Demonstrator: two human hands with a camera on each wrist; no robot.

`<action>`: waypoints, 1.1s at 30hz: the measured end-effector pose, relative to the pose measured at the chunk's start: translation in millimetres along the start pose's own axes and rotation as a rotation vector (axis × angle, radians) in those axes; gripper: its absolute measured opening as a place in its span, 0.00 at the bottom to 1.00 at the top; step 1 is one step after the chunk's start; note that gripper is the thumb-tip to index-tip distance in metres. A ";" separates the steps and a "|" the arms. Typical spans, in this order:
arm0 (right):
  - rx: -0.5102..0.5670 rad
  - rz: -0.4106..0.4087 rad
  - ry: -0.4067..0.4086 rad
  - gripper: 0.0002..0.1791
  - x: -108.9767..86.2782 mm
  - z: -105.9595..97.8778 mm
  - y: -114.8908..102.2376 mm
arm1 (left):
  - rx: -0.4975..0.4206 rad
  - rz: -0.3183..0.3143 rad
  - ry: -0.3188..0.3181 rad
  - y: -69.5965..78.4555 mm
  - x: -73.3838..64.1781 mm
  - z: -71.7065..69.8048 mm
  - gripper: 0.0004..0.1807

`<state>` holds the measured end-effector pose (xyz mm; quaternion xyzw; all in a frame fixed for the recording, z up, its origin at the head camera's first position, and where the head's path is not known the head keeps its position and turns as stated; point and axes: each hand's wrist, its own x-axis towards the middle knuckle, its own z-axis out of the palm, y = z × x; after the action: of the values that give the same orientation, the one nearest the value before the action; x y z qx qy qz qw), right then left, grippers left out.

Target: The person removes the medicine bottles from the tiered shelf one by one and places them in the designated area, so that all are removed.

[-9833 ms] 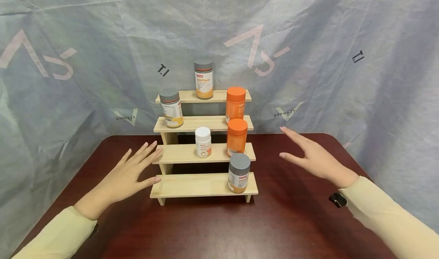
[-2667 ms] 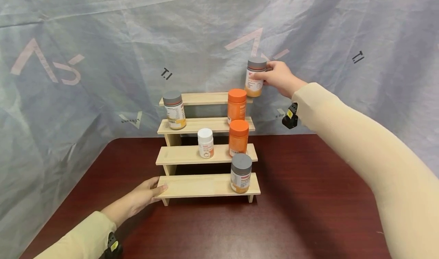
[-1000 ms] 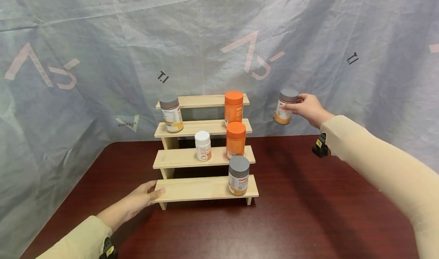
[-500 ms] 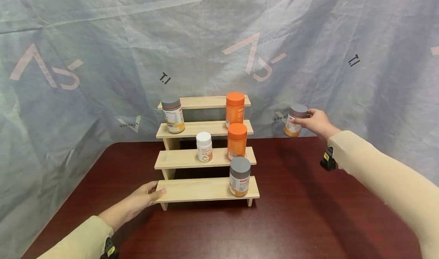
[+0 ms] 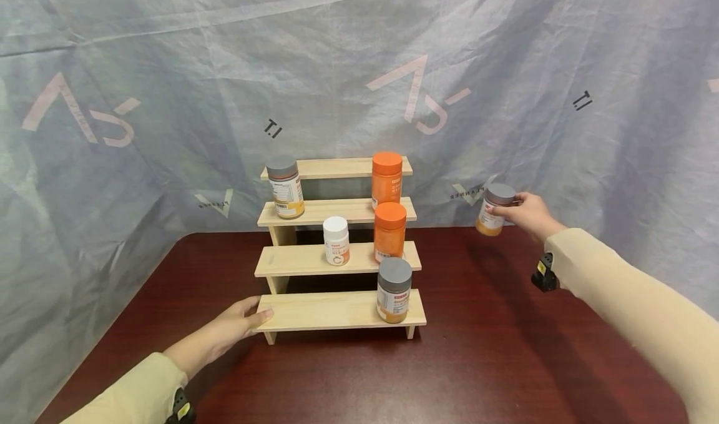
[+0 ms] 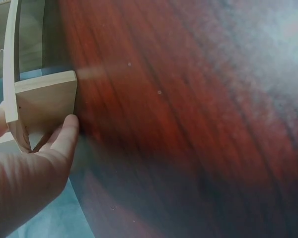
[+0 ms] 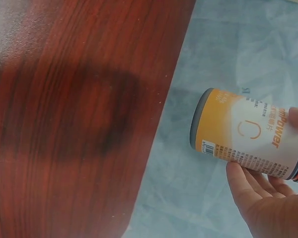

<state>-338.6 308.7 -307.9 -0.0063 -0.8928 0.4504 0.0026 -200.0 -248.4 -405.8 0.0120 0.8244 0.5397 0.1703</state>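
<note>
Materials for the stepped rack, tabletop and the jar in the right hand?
Stepped rack: likely unvarnished wood; pale, faint grain, little shine.
Tabletop: wood or wood-look laminate, can't tell which; dark red-brown, streaky grain, glossy glare.
Jar in the right hand: probably plastic, going by its smooth gray base; a printed label covers most of it.

Left sleeve: long, plain, pale cream with a faint yellow-green cast
Left cuff: same cloth, ending at the wrist
Left wrist camera: small, black, blocky, partly cut off in the head view
Left patch: bright yellow, small, on the black casing
Left hand: bare beyond the cuff
Right sleeve: long, cream, plain and fairly smooth
Right cuff: cream, ending at the wrist
Right wrist camera: black, compact, angular
Right patch: small, yellow
Right hand: bare
</note>
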 end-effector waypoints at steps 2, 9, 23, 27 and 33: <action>-0.001 0.003 0.002 0.44 -0.3 -0.2 5.5 | -0.014 0.006 -0.007 -0.1 0.7 0.7 0.37; -0.036 0.013 0.034 0.42 -1.4 -2.5 25.8 | -0.060 0.011 -0.023 -0.7 0.8 2.8 0.38; 0.027 0.087 0.092 0.46 2.3 -6.2 55.7 | -0.137 -0.006 -0.073 -0.7 -0.2 -2.3 0.40; 0.028 0.095 0.089 0.47 2.9 -11.0 63.0 | -0.161 -0.016 -0.090 -1.6 1.2 -4.3 0.40; -0.012 0.108 0.080 0.47 3.7 -16.0 70.4 | -0.164 0.000 -0.135 -0.5 -0.4 -7.9 0.41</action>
<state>-341.5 363.5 -355.0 -0.0724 -0.8931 0.4438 0.0141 -201.9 -255.7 -403.3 0.0343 0.7643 0.6032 0.2256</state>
